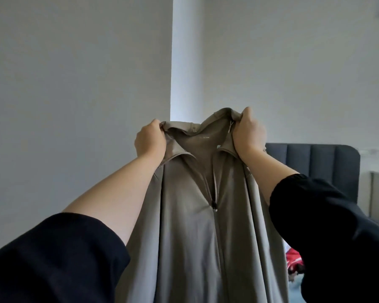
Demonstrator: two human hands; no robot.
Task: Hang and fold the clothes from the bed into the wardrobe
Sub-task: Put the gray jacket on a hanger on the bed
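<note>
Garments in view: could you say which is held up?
The grey zip garment, gripped by left hand and right hand; the red garment lies below.

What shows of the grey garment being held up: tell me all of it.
The grey garment looks like a thin, smooth zip-front jacket with a fold-down collar. Its zip is open at the top, the pull partway down. It hangs upright, front toward the camera, hem out of frame. The left hand and right hand grip it beside the collar.
</note>
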